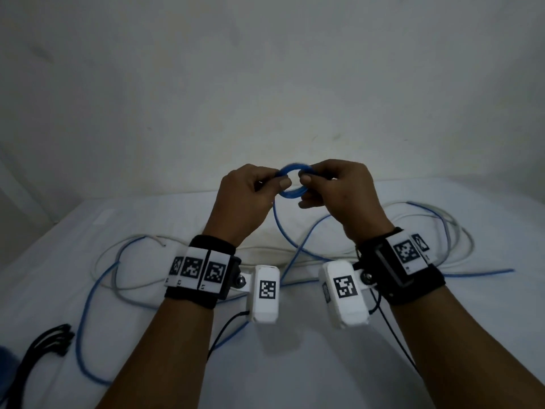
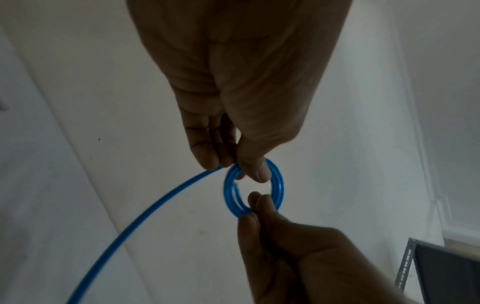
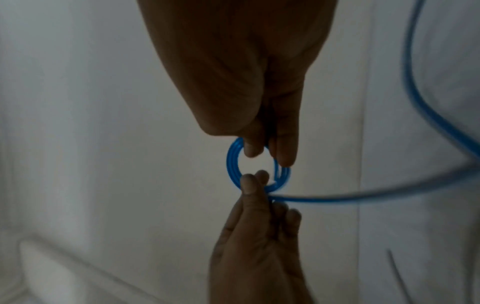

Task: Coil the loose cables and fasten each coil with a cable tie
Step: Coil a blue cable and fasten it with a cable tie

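Note:
A small tight coil of blue cable (image 1: 292, 169) is held up above the white surface between both hands. My left hand (image 1: 275, 184) pinches its left side between thumb and fingers, and my right hand (image 1: 306, 178) pinches its right side. In the left wrist view the blue coil (image 2: 228, 189) shows about three turns, with the loose blue tail (image 2: 130, 232) trailing away down-left. The right wrist view shows the same blue coil (image 3: 232, 164) and its tail (image 3: 363, 197) running off to the right. The rest of the blue cable (image 1: 88, 308) loops across the surface.
A white-grey cable (image 1: 109, 261) lies tangled with the blue one across the white surface (image 1: 295, 364), out to the right (image 1: 460, 231). A bunch of black cable ties (image 1: 50, 343) lies at the front left. A pale wall (image 1: 265, 69) stands behind.

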